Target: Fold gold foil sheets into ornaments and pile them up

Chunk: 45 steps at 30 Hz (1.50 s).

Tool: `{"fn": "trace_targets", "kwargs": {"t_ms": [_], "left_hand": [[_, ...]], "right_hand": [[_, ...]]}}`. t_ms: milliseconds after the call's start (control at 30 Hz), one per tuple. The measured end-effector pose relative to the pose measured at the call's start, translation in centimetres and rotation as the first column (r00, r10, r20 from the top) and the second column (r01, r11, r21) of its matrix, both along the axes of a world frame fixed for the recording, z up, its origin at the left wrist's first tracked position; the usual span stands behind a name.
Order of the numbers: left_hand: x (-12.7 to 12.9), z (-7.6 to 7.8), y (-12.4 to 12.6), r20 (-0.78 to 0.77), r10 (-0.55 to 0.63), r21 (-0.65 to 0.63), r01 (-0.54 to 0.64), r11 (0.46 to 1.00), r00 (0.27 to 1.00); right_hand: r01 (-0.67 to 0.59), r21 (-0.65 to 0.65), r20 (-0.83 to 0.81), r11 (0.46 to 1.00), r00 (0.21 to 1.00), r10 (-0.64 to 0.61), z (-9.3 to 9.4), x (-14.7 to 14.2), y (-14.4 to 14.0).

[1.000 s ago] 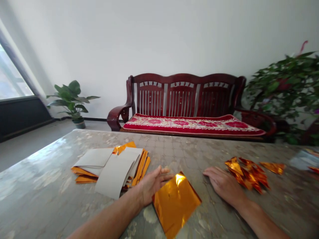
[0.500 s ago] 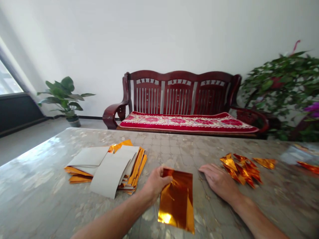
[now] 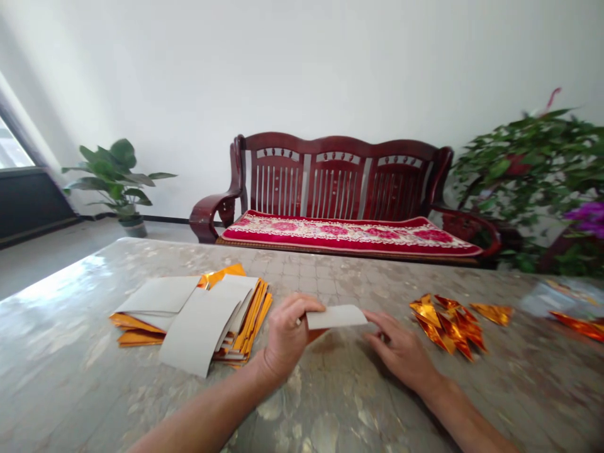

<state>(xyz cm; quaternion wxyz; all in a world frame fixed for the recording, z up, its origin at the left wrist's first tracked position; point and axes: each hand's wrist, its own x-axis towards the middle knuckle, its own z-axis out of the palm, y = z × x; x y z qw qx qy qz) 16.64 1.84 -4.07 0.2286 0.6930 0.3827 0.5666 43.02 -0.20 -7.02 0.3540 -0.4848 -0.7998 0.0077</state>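
foil sheet (image 3: 336, 316) white side up, pinched in your left hand (image 3: 285, 333); your right hand (image 3: 401, 349) lies flat, fingers open, touching its edge on the desk (image 3: 330, 409).

Left hand (image 3: 285, 336) pinching paper sheet (image 3: 336, 316), right hand (image 3: 401, 349) touching it

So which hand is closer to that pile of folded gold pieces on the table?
Right. The right hand lies just beside the folded gold pieces, not touching them. The left hand is farther off, holding a paper sheet.
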Motion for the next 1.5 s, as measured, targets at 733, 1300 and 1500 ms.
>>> {"fn": "trace_targets", "kwargs": {"t_ms": [733, 1300, 1500], "left_hand": [[-1.5, -3.0, 0.8, -0.647, -0.215, -0.084, 0.211, 0.974, 0.732], [-1.2, -3.5, 1.0, -0.661, -0.154, -0.048, 0.163, 0.985, 0.735], [-1.5, -3.6, 1.5, -0.562, -0.203, -0.160, 0.135, 0.978, 0.802]], "right_hand": [[-0.136, -0.122, 0.084, 0.983, 0.986, 0.146, -0.7, -3.1, -0.2], [-0.081, -0.031, 0.198, 0.996, 0.976, 0.086, -0.5, -3.7, -0.6], [-0.019, -0.170, 0.148, 0.985, 0.988, 0.045, 0.2, -3.8, -0.4]]}}
